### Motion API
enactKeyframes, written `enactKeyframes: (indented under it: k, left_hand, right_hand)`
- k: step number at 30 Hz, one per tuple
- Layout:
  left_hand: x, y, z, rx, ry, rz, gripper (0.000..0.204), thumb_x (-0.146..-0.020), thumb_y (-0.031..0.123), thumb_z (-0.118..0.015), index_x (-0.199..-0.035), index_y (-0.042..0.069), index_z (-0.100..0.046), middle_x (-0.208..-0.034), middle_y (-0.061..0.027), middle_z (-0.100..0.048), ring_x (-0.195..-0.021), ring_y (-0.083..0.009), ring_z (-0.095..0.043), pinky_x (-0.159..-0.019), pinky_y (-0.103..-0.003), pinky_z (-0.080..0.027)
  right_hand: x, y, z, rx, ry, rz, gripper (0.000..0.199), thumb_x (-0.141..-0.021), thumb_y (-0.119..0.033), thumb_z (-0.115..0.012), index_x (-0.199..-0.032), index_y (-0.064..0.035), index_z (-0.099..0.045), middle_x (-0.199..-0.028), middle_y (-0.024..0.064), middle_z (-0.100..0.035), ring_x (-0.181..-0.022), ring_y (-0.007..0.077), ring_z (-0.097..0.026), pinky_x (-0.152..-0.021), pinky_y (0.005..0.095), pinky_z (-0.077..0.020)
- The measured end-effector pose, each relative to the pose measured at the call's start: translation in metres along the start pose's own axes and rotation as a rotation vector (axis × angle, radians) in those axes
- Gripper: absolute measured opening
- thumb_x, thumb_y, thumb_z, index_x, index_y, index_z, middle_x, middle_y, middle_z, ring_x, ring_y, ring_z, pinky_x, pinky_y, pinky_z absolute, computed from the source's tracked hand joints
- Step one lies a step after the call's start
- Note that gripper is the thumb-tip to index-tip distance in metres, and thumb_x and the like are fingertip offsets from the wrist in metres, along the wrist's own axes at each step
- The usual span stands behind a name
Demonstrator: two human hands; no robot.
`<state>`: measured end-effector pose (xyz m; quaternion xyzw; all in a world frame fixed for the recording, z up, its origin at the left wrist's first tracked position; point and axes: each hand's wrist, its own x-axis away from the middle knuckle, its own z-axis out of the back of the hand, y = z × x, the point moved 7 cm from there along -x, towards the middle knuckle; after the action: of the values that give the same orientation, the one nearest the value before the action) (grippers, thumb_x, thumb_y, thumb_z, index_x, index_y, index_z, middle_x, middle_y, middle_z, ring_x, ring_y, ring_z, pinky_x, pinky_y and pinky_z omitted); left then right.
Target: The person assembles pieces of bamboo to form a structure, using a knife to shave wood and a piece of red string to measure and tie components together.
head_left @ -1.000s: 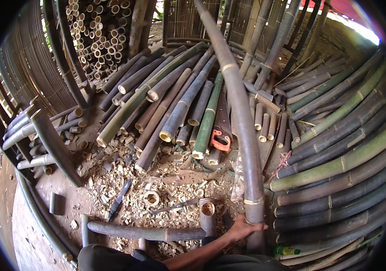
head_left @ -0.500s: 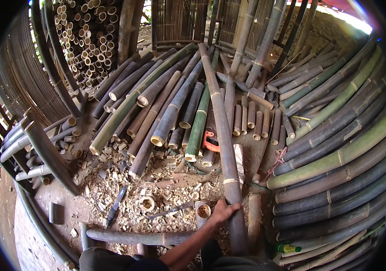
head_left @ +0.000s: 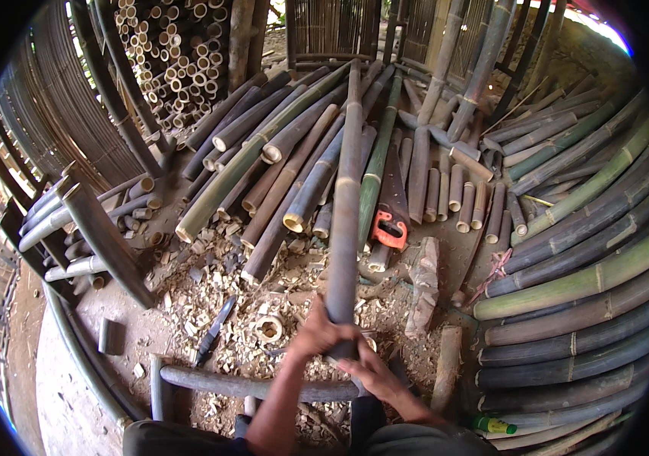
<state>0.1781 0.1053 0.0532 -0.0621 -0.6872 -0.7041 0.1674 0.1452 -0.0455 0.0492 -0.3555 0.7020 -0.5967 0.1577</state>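
Left hand (head_left: pixel 318 330) closed round the bamboo pole (head_left: pixel 343 258) near its lower end; right hand (head_left: pixel 365 365) touches that end from the right, finger closure partly hidden, cannot tell if clenched. Pole points away from the body, right of the bamboo crossbar (head_left: pixel 226 383). Handling, judged: stiff, fairly heavy, far end levering against the wrists; smooth skin may slip. Best hold: hands spaced wider, one nearer mid-length by a node. Beyond: knife (head_left: pixel 215 331) on chips, saw (head_left: pixel 395 197), pole pile (head_left: pixel 292 157), tube stack (head_left: pixel 180 57) farthest.
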Motion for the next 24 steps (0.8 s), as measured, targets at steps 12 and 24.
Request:
enactKeyframes:
  k: [12,24]
  left_hand:
    - [-0.047,0.048,0.269,-1.078,0.536,0.108,0.077,-0.051,0.033,-0.087,-0.119,0.003,-0.068,-0.114,-0.0186,-0.071,-0.109,-0.0332,-0.068,-0.093,-0.042,-0.056]
    - [-0.047,-0.013,0.235,-1.266,0.932,-0.232,0.067,-0.074,0.004,-0.076,-0.137,0.009,-0.053,-0.137,-0.0204,-0.052,-0.134,-0.0354,-0.048,-0.106,-0.047,-0.046]
  right_hand:
    - [0.087,0.117,0.175,1.505,0.024,-0.569,0.064,-0.085,-0.043,-0.075,-0.127,-0.0013,-0.053,-0.124,0.0242,-0.062,-0.117,0.0445,-0.062,-0.095,0.0534,-0.0521]
    - [0.113,0.134,0.173,1.355,0.057,-0.484,0.072,-0.077,-0.030,-0.083,-0.130,-0.0017,-0.044,-0.125,0.0263,-0.056,-0.108,0.0488,-0.063,-0.089,0.0553,-0.0540]
